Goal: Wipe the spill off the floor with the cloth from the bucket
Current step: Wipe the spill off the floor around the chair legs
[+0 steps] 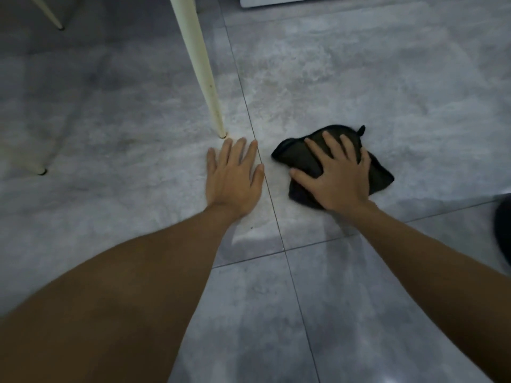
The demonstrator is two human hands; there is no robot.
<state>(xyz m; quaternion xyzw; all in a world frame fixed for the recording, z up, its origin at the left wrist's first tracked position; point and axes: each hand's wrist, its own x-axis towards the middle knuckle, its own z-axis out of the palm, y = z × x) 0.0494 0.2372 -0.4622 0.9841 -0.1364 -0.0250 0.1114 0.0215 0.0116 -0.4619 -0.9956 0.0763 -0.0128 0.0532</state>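
A black crumpled cloth (pixel 300 157) lies on the grey tiled floor (pixel 359 78), right of centre. My right hand (pixel 336 176) presses flat on top of it, fingers spread, covering its middle. My left hand (pixel 235 176) rests palm down on the bare floor just left of the cloth, fingers apart and holding nothing. A pale, hazy patch of floor shows around and beyond the cloth; I cannot tell a distinct spill. No bucket is in view.
A cream furniture leg (pixel 203 78) comes down to the floor just above my left fingertips. Two more legs stand at the left (pixel 41 170) and far upper left (pixel 52 16). A white base edge (pixel 276 1) sits at the top. A dark object (pixel 504 230) is at the right edge.
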